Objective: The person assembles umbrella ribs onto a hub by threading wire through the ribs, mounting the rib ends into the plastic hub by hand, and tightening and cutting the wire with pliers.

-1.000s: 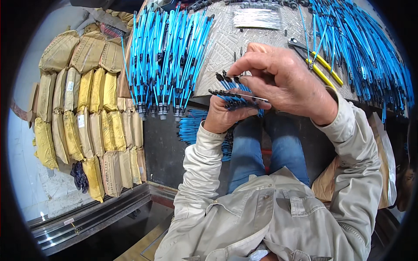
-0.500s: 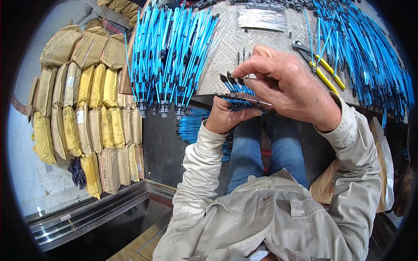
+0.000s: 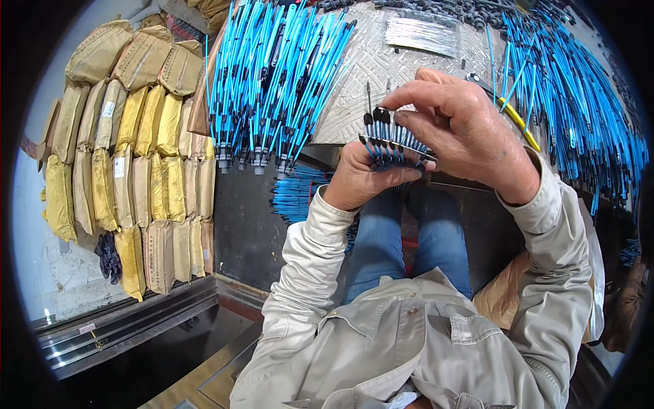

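My left hand is closed around a small bunch of thin blue sticks with black tips, held above my lap at the table's near edge. The black ends stand up in a fanned row out of the fist. My right hand is beside it, thumb and forefinger bent together at the black tips. Whatever lies between those fingertips is too small to make out. A thin pale strip crosses the bunch below the right fingers. Behind the hands, a few thin dark pieces point upward over the table.
A big pile of blue sticks lies left on the patterned table, another pile right. Pliers with yellow handles lie partly behind my right hand. A clear pack of silvery wires is farther back. Wrapped packages are stacked at left.
The bunch has turned more upright in my left hand, its black tips now in a clearer row. My right hand has shifted slightly right. The whole view has shifted a little.
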A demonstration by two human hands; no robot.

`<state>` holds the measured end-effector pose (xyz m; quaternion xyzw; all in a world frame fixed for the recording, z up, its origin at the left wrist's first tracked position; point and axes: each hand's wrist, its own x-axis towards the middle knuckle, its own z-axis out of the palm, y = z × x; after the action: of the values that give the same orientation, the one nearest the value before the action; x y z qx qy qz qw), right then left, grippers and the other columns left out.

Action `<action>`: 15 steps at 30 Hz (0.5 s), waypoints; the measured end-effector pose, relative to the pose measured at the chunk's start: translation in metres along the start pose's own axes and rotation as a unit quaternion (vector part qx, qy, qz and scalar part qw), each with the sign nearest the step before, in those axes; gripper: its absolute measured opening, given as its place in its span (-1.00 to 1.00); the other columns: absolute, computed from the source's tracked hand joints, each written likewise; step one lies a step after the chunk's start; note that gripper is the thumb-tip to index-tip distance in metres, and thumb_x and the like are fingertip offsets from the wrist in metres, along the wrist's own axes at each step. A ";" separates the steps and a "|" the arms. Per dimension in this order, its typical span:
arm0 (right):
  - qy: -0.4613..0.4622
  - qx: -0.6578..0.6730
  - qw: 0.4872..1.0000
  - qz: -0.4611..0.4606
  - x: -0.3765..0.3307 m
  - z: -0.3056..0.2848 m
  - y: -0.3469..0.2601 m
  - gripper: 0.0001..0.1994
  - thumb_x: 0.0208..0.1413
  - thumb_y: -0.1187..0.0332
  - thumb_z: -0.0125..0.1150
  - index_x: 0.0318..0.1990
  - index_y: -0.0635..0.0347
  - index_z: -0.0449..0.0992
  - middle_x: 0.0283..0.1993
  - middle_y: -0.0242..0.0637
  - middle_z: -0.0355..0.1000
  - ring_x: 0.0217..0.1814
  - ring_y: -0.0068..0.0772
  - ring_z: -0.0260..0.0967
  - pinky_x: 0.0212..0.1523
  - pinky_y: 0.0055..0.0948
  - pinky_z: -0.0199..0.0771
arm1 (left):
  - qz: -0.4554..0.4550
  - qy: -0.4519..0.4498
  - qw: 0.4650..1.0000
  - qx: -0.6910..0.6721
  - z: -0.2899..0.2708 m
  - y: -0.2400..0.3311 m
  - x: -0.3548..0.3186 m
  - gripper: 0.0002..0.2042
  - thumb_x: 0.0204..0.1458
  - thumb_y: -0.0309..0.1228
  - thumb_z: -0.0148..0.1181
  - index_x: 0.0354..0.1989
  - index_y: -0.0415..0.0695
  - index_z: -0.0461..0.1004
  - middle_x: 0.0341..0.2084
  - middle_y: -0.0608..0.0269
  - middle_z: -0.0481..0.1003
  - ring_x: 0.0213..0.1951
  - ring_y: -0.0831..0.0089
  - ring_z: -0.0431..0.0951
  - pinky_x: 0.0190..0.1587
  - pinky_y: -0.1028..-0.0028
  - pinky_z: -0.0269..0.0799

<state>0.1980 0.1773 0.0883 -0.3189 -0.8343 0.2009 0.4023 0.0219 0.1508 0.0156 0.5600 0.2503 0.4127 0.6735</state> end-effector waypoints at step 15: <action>-0.036 0.040 0.999 -0.009 0.007 -0.001 -0.003 -0.85 -0.04 0.54 0.11 -0.28 0.21 0.50 -0.58 -0.33 0.18 -0.61 -0.52 0.12 -0.59 -0.50 0.09 | -0.005 -0.007 0.998 -0.063 -0.004 0.000 -0.002 -0.78 -0.12 -0.60 0.26 -0.24 -0.22 0.51 -0.29 0.20 0.55 -0.20 0.49 0.52 -0.10 0.50 0.44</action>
<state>0.1940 0.1796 0.0943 -0.2875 -0.8424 0.2418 0.3863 0.0179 0.1515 0.0141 0.5182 0.2216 0.4201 0.7113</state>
